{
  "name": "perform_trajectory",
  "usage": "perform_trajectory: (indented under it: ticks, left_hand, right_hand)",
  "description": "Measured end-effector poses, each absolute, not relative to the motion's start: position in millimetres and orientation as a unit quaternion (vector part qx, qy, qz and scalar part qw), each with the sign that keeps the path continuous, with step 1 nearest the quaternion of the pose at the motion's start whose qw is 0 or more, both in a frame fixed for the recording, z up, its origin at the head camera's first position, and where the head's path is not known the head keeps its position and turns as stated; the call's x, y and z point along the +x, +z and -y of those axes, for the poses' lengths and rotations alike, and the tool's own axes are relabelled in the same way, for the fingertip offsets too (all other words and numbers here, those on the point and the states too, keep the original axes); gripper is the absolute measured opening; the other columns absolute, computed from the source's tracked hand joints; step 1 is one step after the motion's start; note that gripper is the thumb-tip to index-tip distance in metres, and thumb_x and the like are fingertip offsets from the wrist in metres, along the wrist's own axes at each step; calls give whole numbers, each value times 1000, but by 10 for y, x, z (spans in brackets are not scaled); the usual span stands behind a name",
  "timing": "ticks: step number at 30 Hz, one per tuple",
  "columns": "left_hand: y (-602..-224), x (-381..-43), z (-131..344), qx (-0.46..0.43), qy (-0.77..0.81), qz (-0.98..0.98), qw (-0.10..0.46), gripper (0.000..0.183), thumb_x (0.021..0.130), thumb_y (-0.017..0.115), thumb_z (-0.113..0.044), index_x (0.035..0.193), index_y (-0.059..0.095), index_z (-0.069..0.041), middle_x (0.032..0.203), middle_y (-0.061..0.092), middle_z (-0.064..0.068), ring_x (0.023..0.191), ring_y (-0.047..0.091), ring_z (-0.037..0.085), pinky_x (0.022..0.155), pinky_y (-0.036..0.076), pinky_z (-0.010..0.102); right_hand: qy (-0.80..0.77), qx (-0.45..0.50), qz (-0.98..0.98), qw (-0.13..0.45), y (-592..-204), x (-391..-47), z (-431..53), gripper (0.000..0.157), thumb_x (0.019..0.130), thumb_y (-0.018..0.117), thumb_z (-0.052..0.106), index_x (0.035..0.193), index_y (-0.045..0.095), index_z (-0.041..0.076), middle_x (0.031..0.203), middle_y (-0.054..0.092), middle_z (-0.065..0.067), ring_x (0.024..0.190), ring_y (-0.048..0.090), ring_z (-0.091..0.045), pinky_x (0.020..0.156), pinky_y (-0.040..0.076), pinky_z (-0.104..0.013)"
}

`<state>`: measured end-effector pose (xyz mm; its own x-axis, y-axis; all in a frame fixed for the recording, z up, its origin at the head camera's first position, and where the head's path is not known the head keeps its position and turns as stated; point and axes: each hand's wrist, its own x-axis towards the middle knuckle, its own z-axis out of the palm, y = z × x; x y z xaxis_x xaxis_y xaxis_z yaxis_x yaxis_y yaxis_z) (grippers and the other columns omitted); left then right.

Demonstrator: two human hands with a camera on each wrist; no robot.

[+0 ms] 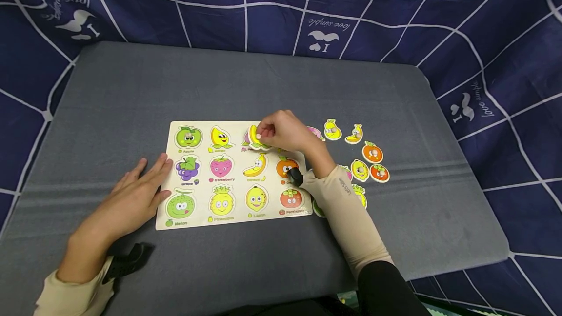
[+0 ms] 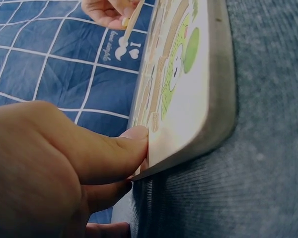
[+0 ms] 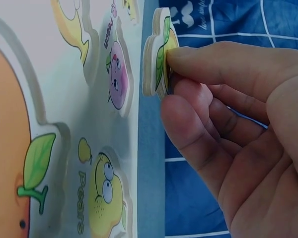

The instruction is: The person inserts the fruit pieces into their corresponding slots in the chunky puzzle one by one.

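My right hand (image 1: 287,133) pinches a yellow mango puzzle piece (image 1: 253,136) with green leaves by its knob. It is held tilted over the peach picture in the top row of the fruit puzzle board (image 1: 239,199). In the right wrist view the mango piece (image 3: 150,64) stands on edge, raised off the board. My left hand (image 1: 131,201) lies at the board's left edge, its fingers extended and its thumb (image 2: 114,156) at the rim near the melon picture. A green apple piece (image 1: 181,138) with a knob sits in the top-left recess.
Right of the board lie loose knobbed pieces: a pear (image 1: 332,134), a banana (image 1: 352,137), an orange (image 1: 370,155), a lemon (image 1: 360,175), a persimmon (image 1: 380,178) and a pineapple (image 1: 362,199). The right forearm partly covers several others. Blue checked cloth (image 1: 272,18) surrounds the grey table (image 1: 219,87).
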<state>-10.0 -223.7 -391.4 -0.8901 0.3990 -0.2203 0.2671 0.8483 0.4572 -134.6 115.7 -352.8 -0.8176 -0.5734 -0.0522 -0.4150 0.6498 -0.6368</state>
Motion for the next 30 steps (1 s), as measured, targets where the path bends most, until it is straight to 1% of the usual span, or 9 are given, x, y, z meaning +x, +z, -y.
perform_trajectory:
  ticks: [14,30]
  left_hand:
    - [-3915,-91,2235,178,213,-949,149,67,100,58,-14,154,23,4,160,16,26,140,8,60,105,9,76]
    - [-3926,-91,2245,181,214,-950,141,67,99,60,-13,153,25,5,159,18,26,139,11,61,104,10,76]
  right_hand:
    - [-305,-265,-904,139,-3590,-1388,-1039,5,87,72,9,83,74,8,70,65,3,67,58,-8,65,46,-19]
    - [-303,-275,-899,155,-3623,-1452,-871,4,87,72,9,86,75,6,72,66,2,69,59,-8,66,47,-19]
